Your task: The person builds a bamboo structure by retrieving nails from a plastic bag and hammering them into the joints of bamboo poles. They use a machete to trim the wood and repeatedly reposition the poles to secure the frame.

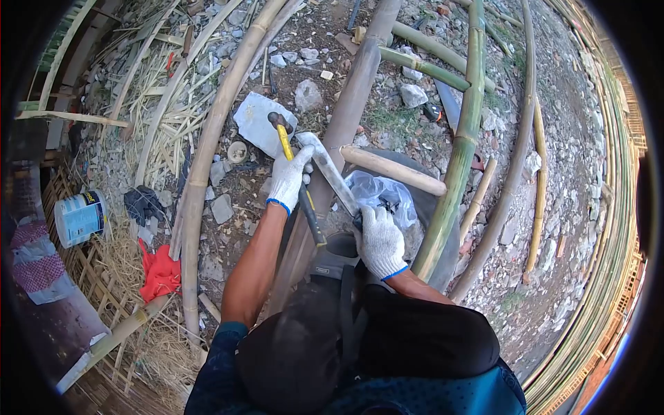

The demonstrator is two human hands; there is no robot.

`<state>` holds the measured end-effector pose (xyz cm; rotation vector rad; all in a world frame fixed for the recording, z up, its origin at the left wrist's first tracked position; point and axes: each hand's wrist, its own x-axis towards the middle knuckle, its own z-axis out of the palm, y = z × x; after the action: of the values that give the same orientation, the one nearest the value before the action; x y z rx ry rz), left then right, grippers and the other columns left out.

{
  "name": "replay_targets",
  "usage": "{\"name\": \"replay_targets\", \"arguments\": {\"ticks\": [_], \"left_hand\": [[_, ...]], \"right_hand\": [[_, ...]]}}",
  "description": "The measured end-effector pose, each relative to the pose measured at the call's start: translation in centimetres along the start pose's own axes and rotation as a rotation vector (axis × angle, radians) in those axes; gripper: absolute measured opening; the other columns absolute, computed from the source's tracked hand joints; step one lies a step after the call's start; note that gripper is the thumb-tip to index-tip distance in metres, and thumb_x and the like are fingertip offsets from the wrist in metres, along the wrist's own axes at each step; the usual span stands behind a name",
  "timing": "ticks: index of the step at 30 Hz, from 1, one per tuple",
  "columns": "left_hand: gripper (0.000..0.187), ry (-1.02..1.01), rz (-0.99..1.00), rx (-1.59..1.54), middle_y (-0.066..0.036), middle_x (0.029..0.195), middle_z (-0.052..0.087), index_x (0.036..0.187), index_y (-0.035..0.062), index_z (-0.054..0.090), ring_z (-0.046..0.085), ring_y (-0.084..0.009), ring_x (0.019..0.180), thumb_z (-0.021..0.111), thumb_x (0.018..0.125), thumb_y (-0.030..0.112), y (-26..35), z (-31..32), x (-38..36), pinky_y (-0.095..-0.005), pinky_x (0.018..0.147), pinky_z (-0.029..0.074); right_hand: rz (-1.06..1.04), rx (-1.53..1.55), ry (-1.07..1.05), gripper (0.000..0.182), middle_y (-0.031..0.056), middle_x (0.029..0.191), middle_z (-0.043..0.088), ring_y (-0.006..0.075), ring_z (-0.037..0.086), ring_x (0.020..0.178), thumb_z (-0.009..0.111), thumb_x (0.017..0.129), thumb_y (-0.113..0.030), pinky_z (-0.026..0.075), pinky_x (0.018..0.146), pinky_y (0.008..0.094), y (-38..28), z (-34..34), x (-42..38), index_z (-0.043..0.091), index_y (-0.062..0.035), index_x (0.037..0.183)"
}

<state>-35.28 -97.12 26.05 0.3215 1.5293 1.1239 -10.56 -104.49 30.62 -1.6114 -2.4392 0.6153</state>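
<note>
My left hand, in a white knitted glove with a blue cuff, is closed around a hammer with a yellow and black handle. The hammer head points away from me, and the handle end sticks out below the hand. My right hand, gloved alike, grips the dark handle of a machete. Its long grey blade slants up to the left, with the tip end right at my left fingers. Beneath both tools runs a thick bamboo pole. A clear plastic bag lies just beyond my right hand.
A short bamboo piece spans between the brown pole and a green bamboo pole. A flat stone slab lies beyond my left hand. At left are a paint bucket and red cloth. Rubble and bamboo shavings cover the ground.
</note>
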Motion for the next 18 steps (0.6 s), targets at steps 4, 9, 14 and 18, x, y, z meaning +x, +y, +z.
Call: {"name": "replay_targets", "arguments": {"ticks": [4, 9, 14, 18], "left_hand": [[0.025, -0.03, 0.052, 0.08, 0.001, 0.083, 0.059, 0.12, 0.0076, 0.057, 0.055, -0.007, 0.063, 0.07, 0.1, 0.015, 0.7, 0.9, 0.7, -0.0229, 0.049, 0.044], [0.019, -0.059, 0.059, 0.08, 0.0, 0.084, 0.061, 0.114, 0.0059, 0.061, 0.058, -0.0071, 0.064, 0.07, 0.099, 0.011, 1.3, 1.0, 1.1, -0.0231, 0.05, 0.047], [0.011, -0.11, 0.049, 0.06, 0.001, 0.081, 0.062, 0.106, 0.0072, 0.066, 0.059, -0.0069, 0.065, 0.071, 0.099, 0.014, 1.5, 1.2, 1.6, -0.0235, 0.052, 0.049], [0.013, -0.214, 0.012, 0.037, 0.002, 0.08, 0.061, 0.105, 0.0091, 0.066, 0.059, -0.0067, 0.065, 0.072, 0.1, 0.019, 1.4, -0.3, 2.5, -0.0228, 0.052, 0.049]], "right_hand": [[0.068, 0.096, -0.098, 0.044, 0.0201, 0.09, 0.069, 0.039, 0.073, 0.073, 0.076, 0.093, -0.035, 0.059, 0.061, 0.0504, 0.2, 0.2, -0.2, 0.058, -0.0038, 0.117], [0.126, 0.169, -0.179, 0.043, 0.0167, 0.07, 0.069, 0.0379, 0.071, 0.06, 0.073, 0.097, -0.043, 0.057, 0.055, 0.0494, -0.1, 0.9, 0.1, 0.058, -0.0038, 0.107], [0.119, 0.183, -0.082, 0.045, 0.0157, 0.067, 0.068, 0.0362, 0.071, 0.057, 0.074, 0.096, -0.045, 0.056, 0.052, 0.0482, 0.1, 2.8, 0.0, 0.058, -0.0039, 0.104], [0.102, 0.174, -0.045, 0.046, 0.0159, 0.067, 0.069, 0.035, 0.071, 0.057, 0.075, 0.095, -0.046, 0.056, 0.051, 0.0474, 0.2, 3.0, -0.2, 0.058, -0.0038, 0.103]]}}
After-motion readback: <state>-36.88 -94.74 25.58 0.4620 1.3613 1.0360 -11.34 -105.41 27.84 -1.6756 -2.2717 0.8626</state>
